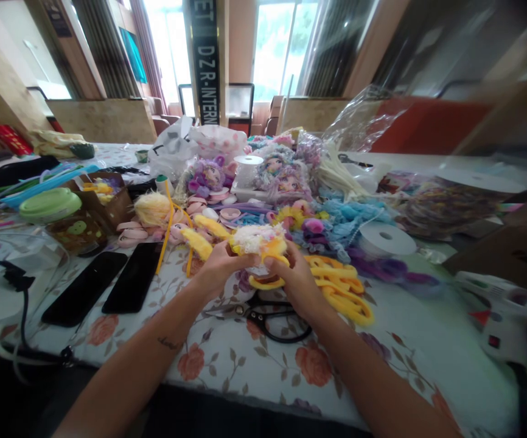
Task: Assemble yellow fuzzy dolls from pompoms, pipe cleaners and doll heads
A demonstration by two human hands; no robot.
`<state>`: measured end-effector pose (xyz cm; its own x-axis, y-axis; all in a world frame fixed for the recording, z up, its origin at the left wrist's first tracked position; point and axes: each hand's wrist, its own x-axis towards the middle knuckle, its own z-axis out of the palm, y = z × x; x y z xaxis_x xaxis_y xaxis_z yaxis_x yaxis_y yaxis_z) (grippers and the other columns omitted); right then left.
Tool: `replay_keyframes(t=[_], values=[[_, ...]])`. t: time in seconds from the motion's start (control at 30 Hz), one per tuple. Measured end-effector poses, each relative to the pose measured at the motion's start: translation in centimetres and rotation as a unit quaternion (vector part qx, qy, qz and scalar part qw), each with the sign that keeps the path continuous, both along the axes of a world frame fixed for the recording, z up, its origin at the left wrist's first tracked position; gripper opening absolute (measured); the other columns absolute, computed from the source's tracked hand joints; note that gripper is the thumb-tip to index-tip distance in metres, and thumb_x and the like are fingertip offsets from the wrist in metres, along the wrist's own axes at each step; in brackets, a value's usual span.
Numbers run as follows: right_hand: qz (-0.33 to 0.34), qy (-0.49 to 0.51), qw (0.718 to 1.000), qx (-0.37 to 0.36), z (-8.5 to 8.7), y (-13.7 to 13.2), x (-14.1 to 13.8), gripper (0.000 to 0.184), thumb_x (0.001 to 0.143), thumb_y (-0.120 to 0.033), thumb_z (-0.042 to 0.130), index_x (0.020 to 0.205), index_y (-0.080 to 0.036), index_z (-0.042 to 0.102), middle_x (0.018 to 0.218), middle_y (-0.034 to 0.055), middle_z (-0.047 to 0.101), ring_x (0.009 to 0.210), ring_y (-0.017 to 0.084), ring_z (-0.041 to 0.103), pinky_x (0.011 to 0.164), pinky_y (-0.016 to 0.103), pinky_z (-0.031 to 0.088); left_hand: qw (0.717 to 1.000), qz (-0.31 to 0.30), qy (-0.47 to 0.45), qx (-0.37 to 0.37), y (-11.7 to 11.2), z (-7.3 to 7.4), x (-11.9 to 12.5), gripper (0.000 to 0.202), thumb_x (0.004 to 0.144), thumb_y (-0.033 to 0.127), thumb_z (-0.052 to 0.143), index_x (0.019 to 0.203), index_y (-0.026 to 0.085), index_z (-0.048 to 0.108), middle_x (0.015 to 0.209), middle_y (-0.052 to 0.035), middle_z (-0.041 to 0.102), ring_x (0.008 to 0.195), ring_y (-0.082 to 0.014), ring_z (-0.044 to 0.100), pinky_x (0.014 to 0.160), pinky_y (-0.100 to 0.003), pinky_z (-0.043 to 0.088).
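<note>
My left hand grips the left side of a small craft piece with a fluffy white top and yellow fuzzy trim. On its other side my right hand closes around the same piece, fingers near the yellow trim. A yellow fuzzy strip hangs below the piece between the hands. Fuzzy yellow ear-like loops lie just beyond my left hand. Black-handled scissors rest on the flowered cloth under my hands. Coiled yellow fuzzy cord lies to the right of my right hand.
Two black phones and a green-lidded jar are at left. Doll heads and other craft parts are heaped behind my hands. A white ribbon spool and a white glue gun lie at right.
</note>
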<state>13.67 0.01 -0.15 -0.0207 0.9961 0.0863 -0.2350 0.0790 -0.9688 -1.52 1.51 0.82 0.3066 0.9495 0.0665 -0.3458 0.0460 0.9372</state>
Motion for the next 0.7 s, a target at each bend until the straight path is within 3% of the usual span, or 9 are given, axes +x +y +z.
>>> replay_keyframes(t=[0.2, 0.3, 0.37, 0.47, 0.57, 0.7], values=[[0.034, -0.022, 0.999, 0.012, -0.1, 0.4, 0.3, 0.055, 0.065, -0.04, 0.075, 0.114, -0.023, 0.054, 0.104, 0.0051, 0.066, 0.091, 0.026, 0.065, 0.07, 0.036, 0.058, 0.995, -0.061, -0.044, -0.059, 0.2, -0.2, -0.5, 0.05, 0.068, 0.022, 0.074, 0.116, 0.018, 0.062, 0.108, -0.0083, 0.068, 0.101, -0.0248, 0.062, 0.076, -0.029, 0.05], [-0.024, -0.057, 0.997, 0.039, -0.7, 0.6, 0.4, 0.064, 0.066, -0.044, 0.074, 0.12, -0.024, 0.047, 0.111, 0.0078, 0.062, 0.093, 0.025, 0.065, 0.069, 0.036, 0.057, 0.995, -0.042, -0.068, -0.065, 0.4, -0.6, -0.4, 0.055, 0.066, 0.019, 0.075, 0.119, 0.019, 0.06, 0.107, -0.0081, 0.068, 0.1, -0.0258, 0.062, 0.073, -0.03, 0.052], [-0.082, -0.117, 0.987, 0.074, -0.9, 0.6, 0.5, 0.055, 0.068, -0.044, 0.073, 0.114, -0.023, 0.051, 0.113, 0.0084, 0.061, 0.096, 0.024, 0.063, 0.071, 0.034, 0.056, 0.995, -0.015, -0.08, -0.064, 0.6, -0.8, -0.2, 0.052, 0.067, 0.019, 0.074, 0.118, 0.018, 0.061, 0.108, -0.0077, 0.068, 0.1, -0.0267, 0.062, 0.073, -0.031, 0.053], [-0.16, -0.239, 0.943, 0.168, -0.6, 0.4, 0.7, 0.026, 0.076, -0.041, 0.067, 0.091, -0.02, 0.061, 0.097, 0.0058, 0.064, 0.086, 0.02, 0.063, 0.069, 0.03, 0.054, 0.994, 0.028, -0.095, -0.049, 0.7, -1.0, 0.0, 0.049, 0.067, 0.02, 0.075, 0.114, 0.017, 0.062, 0.106, -0.0075, 0.069, 0.098, -0.026, 0.063, 0.075, -0.031, 0.054], [-0.197, -0.323, 0.887, 0.264, 0.0, -0.3, 0.8, 0.015, 0.084, -0.032, 0.06, 0.077, -0.019, 0.06, 0.076, 0.0018, 0.063, 0.068, 0.015, 0.061, 0.066, 0.029, 0.051, 0.993, 0.061, -0.102, -0.028, 0.8, -1.1, 0.2, 0.05, 0.064, 0.019, 0.077, 0.112, 0.018, 0.063, 0.101, -0.0067, 0.071, 0.095, -0.0243, 0.065, 0.076, -0.031, 0.053], [-0.208, -0.352, 0.81, 0.421, 0.6, -1.5, 0.1, 0.005, 0.08, -0.016, 0.062, 0.077, -0.019, 0.058, 0.081, 0.0043, 0.061, 0.078, 0.018, 0.061, 0.074, 0.033, 0.049, 0.989, 0.108, -0.102, -0.019, 0.8, -1.3, 0.4, 0.044, 0.063, 0.02, 0.078, 0.105, 0.019, 0.065, 0.093, -0.0034, 0.072, 0.092, -0.0206, 0.065, 0.072, -0.026, 0.051]])
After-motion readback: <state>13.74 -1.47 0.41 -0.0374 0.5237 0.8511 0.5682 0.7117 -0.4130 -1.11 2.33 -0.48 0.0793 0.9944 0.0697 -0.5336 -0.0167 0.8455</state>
